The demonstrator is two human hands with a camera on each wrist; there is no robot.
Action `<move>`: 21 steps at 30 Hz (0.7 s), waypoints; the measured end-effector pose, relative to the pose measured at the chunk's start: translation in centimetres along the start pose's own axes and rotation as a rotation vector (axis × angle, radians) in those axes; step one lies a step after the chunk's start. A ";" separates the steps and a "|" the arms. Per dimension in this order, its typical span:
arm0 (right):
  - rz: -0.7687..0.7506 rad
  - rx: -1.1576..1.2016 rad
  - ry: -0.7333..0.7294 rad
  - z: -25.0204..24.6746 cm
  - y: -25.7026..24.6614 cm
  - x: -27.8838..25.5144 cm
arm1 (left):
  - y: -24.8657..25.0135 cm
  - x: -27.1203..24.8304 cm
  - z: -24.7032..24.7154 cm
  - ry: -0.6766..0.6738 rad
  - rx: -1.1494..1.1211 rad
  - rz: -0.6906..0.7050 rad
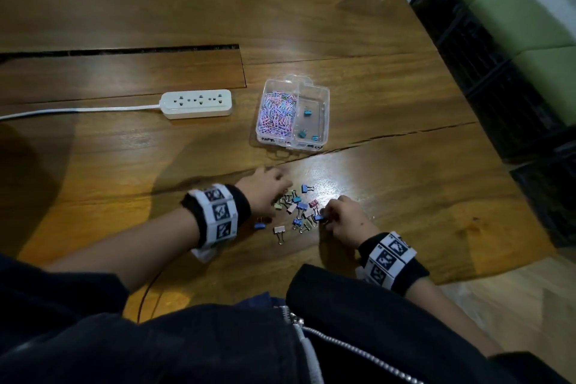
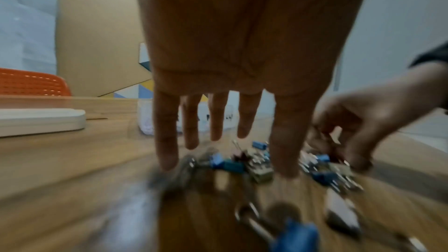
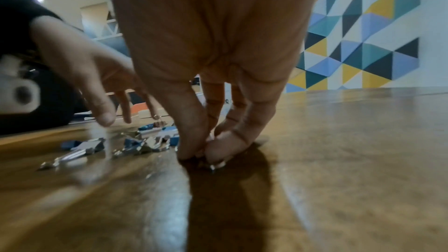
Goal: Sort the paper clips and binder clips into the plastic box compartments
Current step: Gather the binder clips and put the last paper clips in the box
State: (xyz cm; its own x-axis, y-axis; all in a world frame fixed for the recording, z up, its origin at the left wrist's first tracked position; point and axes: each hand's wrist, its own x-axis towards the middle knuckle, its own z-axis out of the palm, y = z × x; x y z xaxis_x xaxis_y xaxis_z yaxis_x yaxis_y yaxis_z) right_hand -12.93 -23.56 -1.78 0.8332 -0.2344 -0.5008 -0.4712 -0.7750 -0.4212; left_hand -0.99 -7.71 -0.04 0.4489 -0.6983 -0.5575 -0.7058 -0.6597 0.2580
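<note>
A clear plastic box stands on the wooden table; its left compartment is full of pastel paper clips and its right one holds three blue binder clips. Nearer me lies a loose pile of coloured binder clips. My left hand hovers over the pile's left side, fingers straight and spread, holding nothing. My right hand pinches a blue binder clip at the pile's right edge, down on the table; only its wire loop shows under the fingertips.
A white power strip with its cable lies left of the box. A long crack runs across the table between box and pile. The table's right edge drops to a dark floor and green seats.
</note>
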 end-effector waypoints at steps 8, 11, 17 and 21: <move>0.074 0.160 -0.031 -2.3 0.2 1.6 | 1.8 -0.4 3.2 0.227 0.079 0.027; 0.036 0.330 0.057 -4.8 -1.3 2.8 | 1.5 -0.1 3.0 0.228 -0.021 -0.005; -0.050 0.492 0.312 -9.4 -5.1 6.9 | 1.0 0.7 1.6 0.106 -0.118 0.010; -0.036 0.393 0.326 -8.4 -5.7 7.5 | 1.1 1.0 1.7 0.109 -0.135 0.016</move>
State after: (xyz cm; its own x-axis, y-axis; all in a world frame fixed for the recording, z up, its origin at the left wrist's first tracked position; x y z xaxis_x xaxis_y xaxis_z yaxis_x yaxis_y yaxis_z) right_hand -1.54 -25.81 3.21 0.8684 -0.4308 -0.2454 -0.4615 -0.5216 -0.7176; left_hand -2.23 -8.65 -1.62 0.5001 -0.7304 -0.4652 -0.6366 -0.6743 0.3743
